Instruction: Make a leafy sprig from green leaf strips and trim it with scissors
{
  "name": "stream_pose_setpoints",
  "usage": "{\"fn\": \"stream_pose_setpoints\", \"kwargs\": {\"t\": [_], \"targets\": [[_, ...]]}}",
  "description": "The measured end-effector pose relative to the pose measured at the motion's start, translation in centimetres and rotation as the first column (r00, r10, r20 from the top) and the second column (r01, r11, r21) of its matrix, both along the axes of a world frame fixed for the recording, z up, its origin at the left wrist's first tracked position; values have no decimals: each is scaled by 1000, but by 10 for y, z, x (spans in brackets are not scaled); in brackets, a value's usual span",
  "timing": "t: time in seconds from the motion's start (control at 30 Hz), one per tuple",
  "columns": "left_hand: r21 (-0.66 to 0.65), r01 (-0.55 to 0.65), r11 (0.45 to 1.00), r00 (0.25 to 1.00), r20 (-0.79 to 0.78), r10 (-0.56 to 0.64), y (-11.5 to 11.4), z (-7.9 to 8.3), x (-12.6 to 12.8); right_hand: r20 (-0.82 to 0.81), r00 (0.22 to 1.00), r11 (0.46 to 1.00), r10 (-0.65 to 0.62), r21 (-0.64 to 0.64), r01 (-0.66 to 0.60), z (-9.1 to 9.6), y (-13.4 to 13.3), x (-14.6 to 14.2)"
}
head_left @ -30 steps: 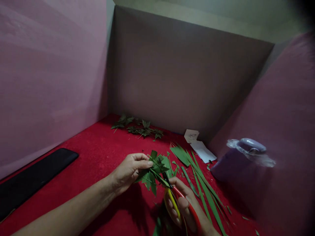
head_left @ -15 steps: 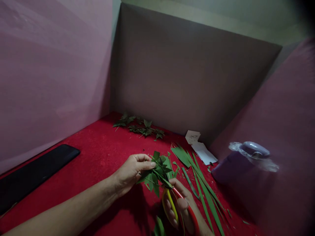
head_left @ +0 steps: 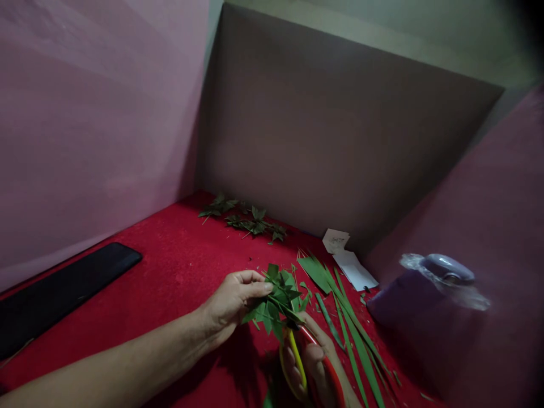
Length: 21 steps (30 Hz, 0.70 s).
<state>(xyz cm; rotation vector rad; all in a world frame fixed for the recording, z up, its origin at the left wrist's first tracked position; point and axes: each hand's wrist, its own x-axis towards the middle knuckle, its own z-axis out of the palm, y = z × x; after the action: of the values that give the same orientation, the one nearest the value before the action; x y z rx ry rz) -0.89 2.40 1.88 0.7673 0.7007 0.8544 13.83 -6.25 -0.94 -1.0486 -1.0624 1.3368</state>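
Observation:
Between the thumb and fingers of my left hand (head_left: 238,294) is a bunch of green leaves (head_left: 276,300) with pointed tips. My right hand (head_left: 317,357) is closed round the handles of scissors (head_left: 301,371), one handle yellow and the other red. The scissors' pivot end lies against the lower right of the bunch, at its stems; the blades are mostly hidden by the leaves. Under and beside my right hand, long green leaf strips (head_left: 352,320) lie on the red cloth (head_left: 178,272).
Cut leafy sprigs (head_left: 257,222) lie along the back of the red surface. White papers (head_left: 355,269) rest at the back right, near a purple container (head_left: 408,289) with clear plastic on it. A long black object (head_left: 76,289) lies at left. Pink walls (head_left: 106,113) stand on both sides.
The whole view has shifted slightly. Both hands stay together at the leaf bunch, and the scissors' handles look slightly closer together than before.

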Motion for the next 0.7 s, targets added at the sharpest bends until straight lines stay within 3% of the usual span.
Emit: {"fn": "stream_pose_setpoints", "kwargs": {"t": [0.7], "targets": [[-9,-59,998,998,28,59,-7,-4,5,147,988,998,-56,21,53,-7,2,5]]}}
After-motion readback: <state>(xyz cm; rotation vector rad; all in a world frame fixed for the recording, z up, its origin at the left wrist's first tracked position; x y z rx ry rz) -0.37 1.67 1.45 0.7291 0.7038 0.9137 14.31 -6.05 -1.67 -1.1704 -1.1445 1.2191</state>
